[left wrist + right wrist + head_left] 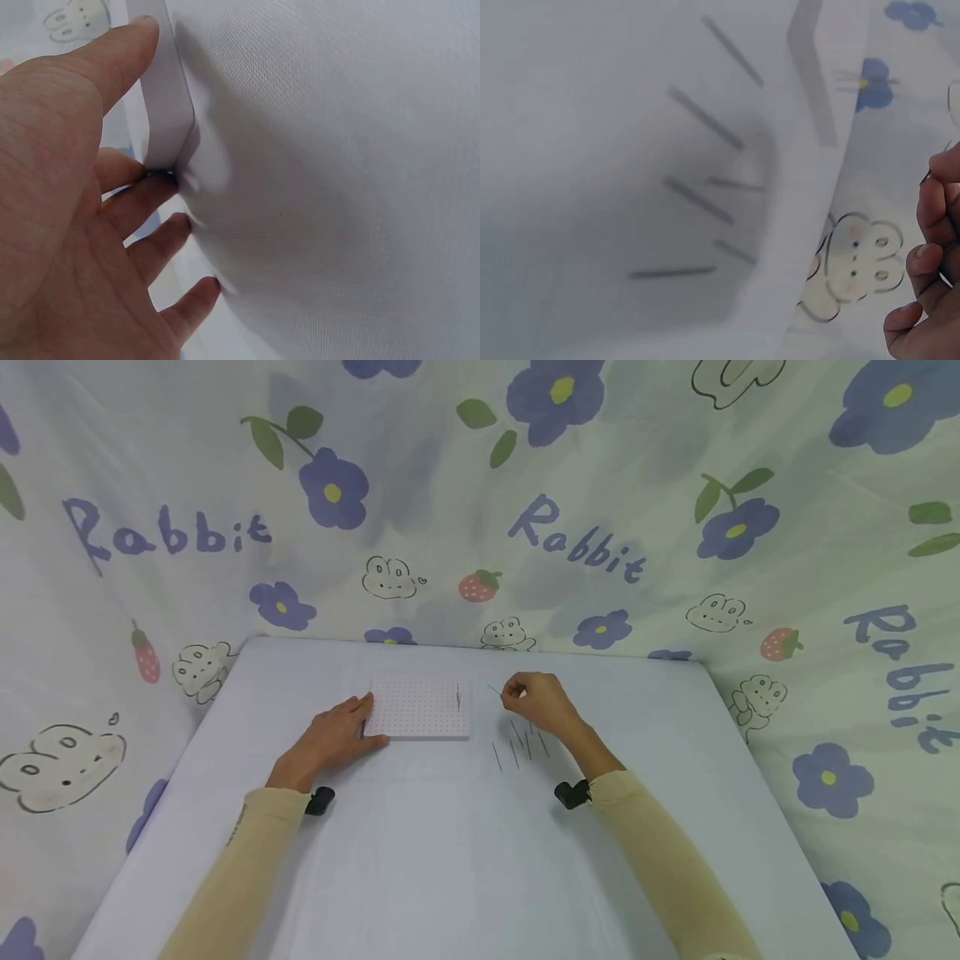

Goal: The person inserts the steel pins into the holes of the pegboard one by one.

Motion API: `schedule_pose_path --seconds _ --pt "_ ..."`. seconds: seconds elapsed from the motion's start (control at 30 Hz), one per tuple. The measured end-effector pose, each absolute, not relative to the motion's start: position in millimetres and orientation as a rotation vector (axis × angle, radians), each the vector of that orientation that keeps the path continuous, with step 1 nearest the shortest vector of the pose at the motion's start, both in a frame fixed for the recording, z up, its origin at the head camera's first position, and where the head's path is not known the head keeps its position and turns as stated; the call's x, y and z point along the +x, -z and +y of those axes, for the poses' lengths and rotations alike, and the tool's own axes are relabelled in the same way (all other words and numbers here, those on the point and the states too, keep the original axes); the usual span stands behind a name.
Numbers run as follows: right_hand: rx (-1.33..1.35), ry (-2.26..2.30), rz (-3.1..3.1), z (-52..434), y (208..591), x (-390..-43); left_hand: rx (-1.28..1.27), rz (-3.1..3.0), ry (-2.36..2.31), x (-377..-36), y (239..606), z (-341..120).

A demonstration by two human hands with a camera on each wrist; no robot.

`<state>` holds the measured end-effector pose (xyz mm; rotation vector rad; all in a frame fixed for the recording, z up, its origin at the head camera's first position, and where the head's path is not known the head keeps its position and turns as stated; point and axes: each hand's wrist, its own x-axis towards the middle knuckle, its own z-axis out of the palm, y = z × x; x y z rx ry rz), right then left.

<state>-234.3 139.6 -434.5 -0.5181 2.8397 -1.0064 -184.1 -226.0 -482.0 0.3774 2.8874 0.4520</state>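
A white board (pixel 416 710) with a grid of small holes lies on the table. My left hand (pixel 333 735) rests at its left end, thumb along the near side and spread fingers at the left edge and on the table cloth. A couple of thin dark sticks (pixel 459 697) stand up from the board's right part. To the right of the board, my right hand (pixel 542 700) pinches one thin dark stick (pixel 494 690) between thumb and fingertips, raised over the table. Several loose sticks (pixel 497 757) lie below that hand, also seen blurred in the right wrist view.
The white table (pixel 450 860) backs onto a hanging curtain (pixel 427 493) printed with flowers, rabbits and lettering. Each wrist carries a small black camera, such as the one on the right wrist (pixel 572 794).
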Motion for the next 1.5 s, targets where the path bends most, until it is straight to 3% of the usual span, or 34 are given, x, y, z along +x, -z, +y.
schedule_pose_path --seconds 0.63,1.07,1.5 --pt "-0.705 1.088 2.752 55.2 413.2 -238.2 0.374 2.888 -0.480 -184.0 484.6 -226.0" --pt "-0.756 1.118 2.724 42.8 411.0 -245.3 0.363 2.888 -0.470 -187.9 485.7 -225.9" --pt "-0.657 1.161 2.797 58.1 432.7 -260.8 0.353 2.885 -0.470 -183.4 482.5 -227.8"
